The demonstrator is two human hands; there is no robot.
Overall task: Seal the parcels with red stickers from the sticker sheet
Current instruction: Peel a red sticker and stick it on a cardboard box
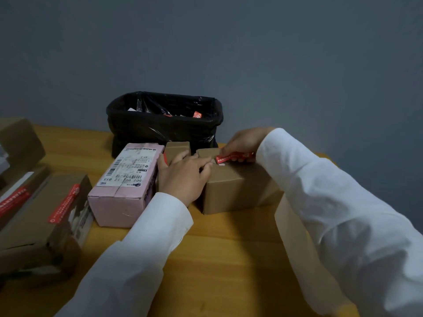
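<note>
Wooden table (229, 259): hands press glossy red sticker (231, 157) onto cardboard parcel (235, 191).

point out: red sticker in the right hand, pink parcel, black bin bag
red sticker (231, 157): head view, middle of the strip.
pink parcel (128, 170): head view, white label on its top face.
black bin bag (160, 131): head view, front wall.

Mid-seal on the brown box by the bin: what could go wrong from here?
The red sticker is pinched by the right hand and looks barely tacked, so it may land crooked or crease. The left hand steadies the brown box only at its near corner; pressing could slide it toward the black bin bag.
</note>
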